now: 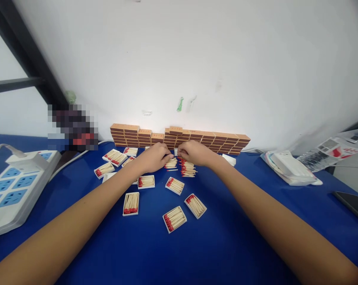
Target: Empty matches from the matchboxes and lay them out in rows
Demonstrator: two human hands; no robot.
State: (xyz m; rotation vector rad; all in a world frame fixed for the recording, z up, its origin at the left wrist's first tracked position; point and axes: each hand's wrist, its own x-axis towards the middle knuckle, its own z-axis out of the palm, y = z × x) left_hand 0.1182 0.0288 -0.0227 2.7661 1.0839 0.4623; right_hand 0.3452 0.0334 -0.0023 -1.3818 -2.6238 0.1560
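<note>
My left hand [154, 156] and my right hand [193, 152] meet at the far middle of the blue table [226, 245], fingers curled and pinched together over a loose pile of red-tipped matches [187, 168]. What the fingertips pinch is too small to make out. Several open white trays of matches [174, 218] lie scattered in front of the hands. Behind the hands, a row of stacked orange-brown matchboxes [208, 140] runs along the white wall.
A white and blue power strip [11, 188] with a plug sits at the left edge. Plastic-wrapped white packets [288, 168] lie at the right, printed bags [333, 152] beyond them. A dark flat device [353, 204] rests near the right edge.
</note>
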